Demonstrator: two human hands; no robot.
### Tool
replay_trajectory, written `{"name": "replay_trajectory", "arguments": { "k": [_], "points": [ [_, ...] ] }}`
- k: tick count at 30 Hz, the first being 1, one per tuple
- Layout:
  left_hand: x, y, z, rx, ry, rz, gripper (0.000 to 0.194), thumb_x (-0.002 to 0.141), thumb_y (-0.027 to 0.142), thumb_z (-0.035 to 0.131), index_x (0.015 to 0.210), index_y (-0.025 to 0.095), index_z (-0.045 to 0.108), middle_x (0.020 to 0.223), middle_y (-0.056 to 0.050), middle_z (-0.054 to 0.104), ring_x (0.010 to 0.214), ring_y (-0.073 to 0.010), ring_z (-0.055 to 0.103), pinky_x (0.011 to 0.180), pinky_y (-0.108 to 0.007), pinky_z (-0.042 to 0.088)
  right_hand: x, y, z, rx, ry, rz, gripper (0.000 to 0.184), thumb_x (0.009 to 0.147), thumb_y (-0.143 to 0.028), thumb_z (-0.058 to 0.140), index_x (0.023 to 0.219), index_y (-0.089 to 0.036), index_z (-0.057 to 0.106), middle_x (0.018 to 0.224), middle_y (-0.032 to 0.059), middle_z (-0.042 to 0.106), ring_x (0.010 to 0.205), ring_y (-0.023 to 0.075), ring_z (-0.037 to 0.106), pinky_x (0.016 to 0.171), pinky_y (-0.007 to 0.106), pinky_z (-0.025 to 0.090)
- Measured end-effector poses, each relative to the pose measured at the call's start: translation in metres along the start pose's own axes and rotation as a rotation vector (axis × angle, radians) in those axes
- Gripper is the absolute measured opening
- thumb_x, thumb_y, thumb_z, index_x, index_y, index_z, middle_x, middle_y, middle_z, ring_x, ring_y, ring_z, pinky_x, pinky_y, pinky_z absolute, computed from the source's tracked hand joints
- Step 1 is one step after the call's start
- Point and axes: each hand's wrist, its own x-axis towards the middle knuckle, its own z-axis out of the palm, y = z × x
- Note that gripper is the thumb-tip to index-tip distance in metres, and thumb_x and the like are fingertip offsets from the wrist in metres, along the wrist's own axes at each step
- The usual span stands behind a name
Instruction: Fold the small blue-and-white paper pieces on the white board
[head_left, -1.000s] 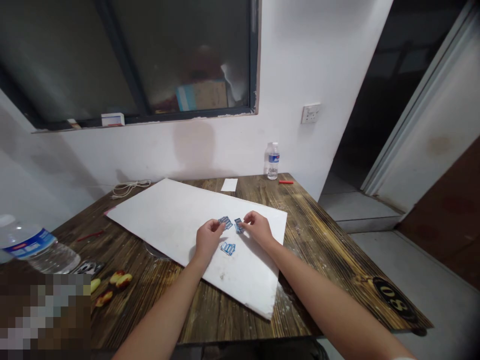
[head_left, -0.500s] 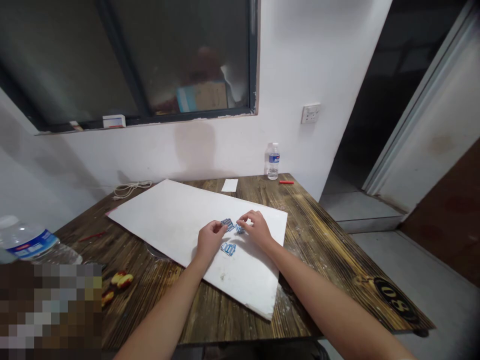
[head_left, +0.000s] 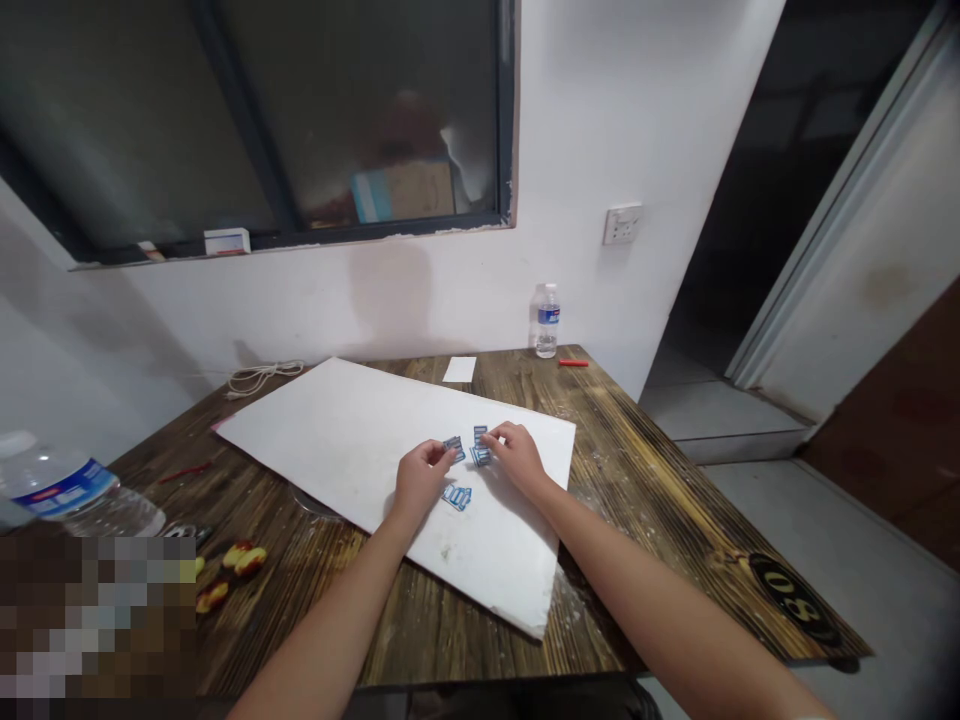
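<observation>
My left hand (head_left: 420,474) pinches some small blue-patterned cards (head_left: 454,447) between thumb and fingers, just above the white board (head_left: 337,430). In the fingers of my right hand (head_left: 517,456) is one small blue-patterned card (head_left: 480,434), held upright. Right below it, a little pile of similar cards (head_left: 478,458) lies on the board. Closer to me, more of these cards (head_left: 457,497) lie overlapping and slightly fanned out. The print on the cards is too small to read.
The board lies slanted across a dark wooden table (head_left: 622,470). A large bottle (head_left: 67,490) and red-yellow pieces (head_left: 244,558) are at left. Along the back are a cable (head_left: 262,376), white paper (head_left: 460,369), a small bottle (head_left: 547,325) and a red stick (head_left: 574,363).
My right hand has turned slightly, and a card now stands up from its fingers above the pile. My left hand stays in place with its cards.
</observation>
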Motion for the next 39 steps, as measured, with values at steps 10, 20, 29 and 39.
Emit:
{"name": "replay_trajectory", "arguments": {
  "k": [10,20,29,39],
  "points": [
    [0.0,-0.001,0.0,-0.001,0.036,0.006,0.024,0.071,0.041,0.065,0.066,0.017,0.061,0.062,0.001,0.059,0.06,-0.0132,0.053,0.053,-0.023,0.043,-0.009,0.0,0.003,-0.3,0.027,0.061,0.02,0.07,-0.033,0.076,0.062,-0.021,0.063,0.084,0.0079,0.059,0.088,0.0252,0.045,0.073,0.036,0.029],
    [-0.002,0.006,0.0,0.0,-0.036,-0.01,0.025,0.07,0.041,0.065,0.065,0.017,0.061,0.059,0.002,0.057,0.059,-0.0134,0.051,0.055,-0.024,0.039,-0.004,-0.008,-0.003,-0.009,-0.089,-0.205,0.014,0.08,-0.039,0.069,0.081,-0.024,0.068,0.091,0.0044,0.058,0.093,0.0222,0.047,0.086,0.037,0.036],
    [-0.002,0.0,0.003,-0.101,-0.22,0.038,0.017,0.073,0.031,0.061,0.071,0.016,0.07,0.064,-0.001,0.064,0.061,-0.0139,0.055,0.059,-0.025,0.043,-0.004,-0.008,-0.001,0.094,-0.216,-0.24,0.019,0.069,-0.031,0.08,0.074,-0.022,0.064,0.089,0.0023,0.058,0.09,0.0203,0.05,0.082,0.034,0.039],
    [-0.002,0.001,0.003,-0.107,-0.211,0.027,0.019,0.072,0.031,0.061,0.074,0.014,0.07,0.064,-0.002,0.064,0.061,-0.0149,0.056,0.059,-0.028,0.046,-0.003,-0.008,0.0,0.22,-0.239,-0.163,0.02,0.071,-0.027,0.075,0.063,-0.021,0.058,0.074,-0.0001,0.061,0.08,0.0178,0.052,0.075,0.03,0.039]
  ]
}}
